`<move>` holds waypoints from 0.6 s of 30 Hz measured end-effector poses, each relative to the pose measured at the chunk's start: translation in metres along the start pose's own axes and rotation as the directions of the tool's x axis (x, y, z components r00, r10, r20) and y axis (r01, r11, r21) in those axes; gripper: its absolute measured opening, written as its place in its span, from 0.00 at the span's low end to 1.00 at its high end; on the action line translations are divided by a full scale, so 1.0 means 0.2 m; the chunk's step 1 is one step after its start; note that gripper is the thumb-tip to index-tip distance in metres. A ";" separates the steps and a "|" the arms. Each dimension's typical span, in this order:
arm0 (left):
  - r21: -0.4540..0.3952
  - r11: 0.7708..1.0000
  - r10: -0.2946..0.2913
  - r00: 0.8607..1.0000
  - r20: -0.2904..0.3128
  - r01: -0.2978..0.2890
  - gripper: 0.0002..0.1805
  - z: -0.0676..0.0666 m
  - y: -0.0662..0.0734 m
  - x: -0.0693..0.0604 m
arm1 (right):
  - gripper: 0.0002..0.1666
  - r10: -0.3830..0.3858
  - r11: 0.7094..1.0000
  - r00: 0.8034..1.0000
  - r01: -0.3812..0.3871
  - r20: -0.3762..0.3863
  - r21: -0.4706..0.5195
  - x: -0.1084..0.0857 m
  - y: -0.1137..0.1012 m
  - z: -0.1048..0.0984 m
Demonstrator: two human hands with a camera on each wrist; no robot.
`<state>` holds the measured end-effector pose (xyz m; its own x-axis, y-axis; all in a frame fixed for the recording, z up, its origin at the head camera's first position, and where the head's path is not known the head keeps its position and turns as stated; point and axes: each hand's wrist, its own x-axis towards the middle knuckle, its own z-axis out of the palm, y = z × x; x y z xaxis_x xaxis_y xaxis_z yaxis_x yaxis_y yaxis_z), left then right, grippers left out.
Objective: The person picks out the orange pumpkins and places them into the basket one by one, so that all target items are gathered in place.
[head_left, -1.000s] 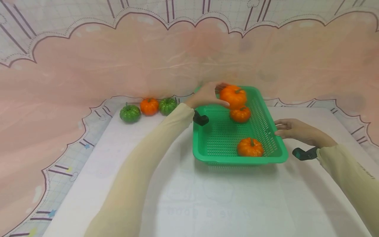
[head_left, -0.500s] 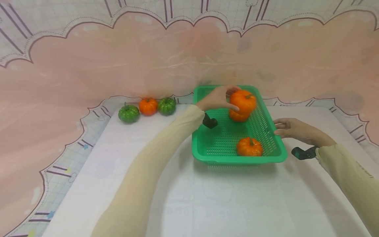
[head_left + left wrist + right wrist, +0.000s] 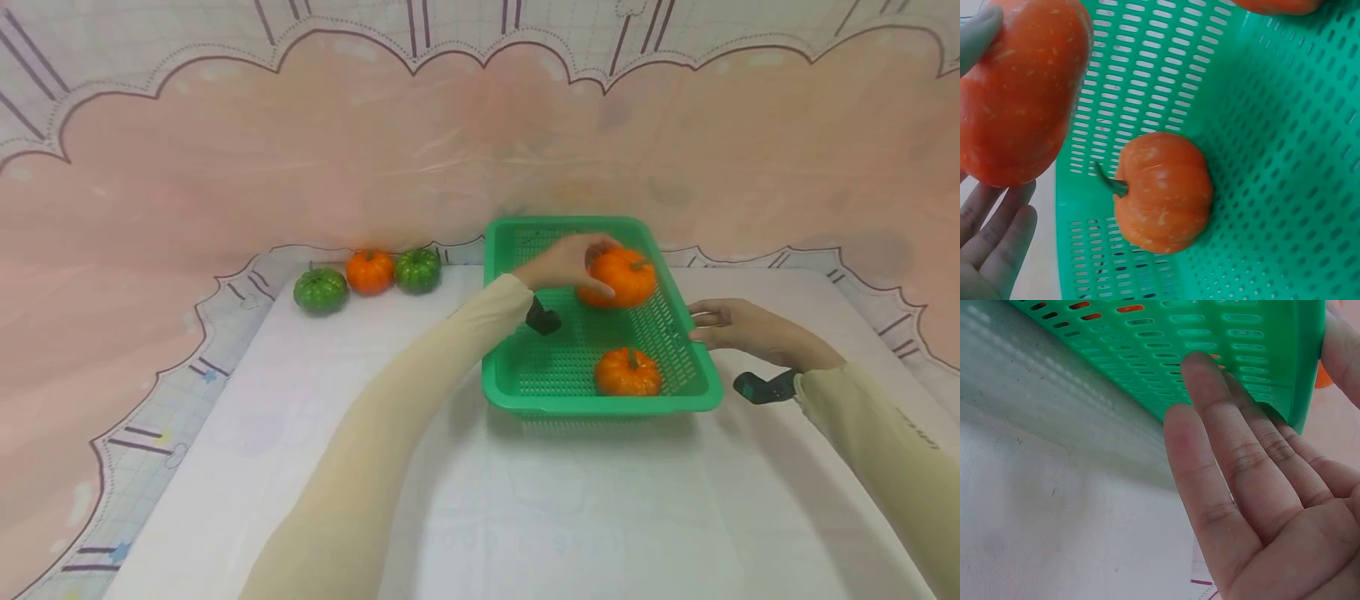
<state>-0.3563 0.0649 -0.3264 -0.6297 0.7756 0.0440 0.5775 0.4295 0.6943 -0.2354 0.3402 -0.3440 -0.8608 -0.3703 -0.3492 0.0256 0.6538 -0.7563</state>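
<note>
My left hand [image 3: 564,262] holds a large orange pumpkin [image 3: 632,277] low inside the green basket [image 3: 600,406]. In the left wrist view its thumb [image 3: 979,39] lies on one side of that pumpkin [image 3: 1022,94], its other fingers at the opposite side. Another orange pumpkin [image 3: 592,298] is mostly hidden under the held one. A third orange pumpkin [image 3: 628,373] sits near the basket's front. My right hand [image 3: 753,332] rests at the basket's right side, with nearly straight fingers [image 3: 1244,450] against the slotted outer wall [image 3: 1191,331] and the thumb by the rim.
On the white table [image 3: 300,392], left of the basket, a green pumpkin [image 3: 321,290], an orange pumpkin [image 3: 370,272] and another green pumpkin [image 3: 417,271] stand near the back edge. A patterned pink cloth [image 3: 337,158] hangs behind.
My left hand has moved right and towards the basket's front with the large pumpkin, which now covers most of the one beneath it. The right hand has kept its place at the basket.
</note>
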 end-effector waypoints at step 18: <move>0.004 1.000 -0.013 0.996 0.084 0.013 0.41 0.10 -0.06 0.08 | 0.37 -0.007 1.000 1.000 0.007 0.004 0.014 0.00 0.00 0.00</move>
<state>-0.3621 0.0817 -0.3484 -0.5910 0.8063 -0.0258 0.5717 0.4411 0.6918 -0.2360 0.3398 -0.3432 -0.8591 -0.3769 -0.3462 0.0271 0.6419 -0.7663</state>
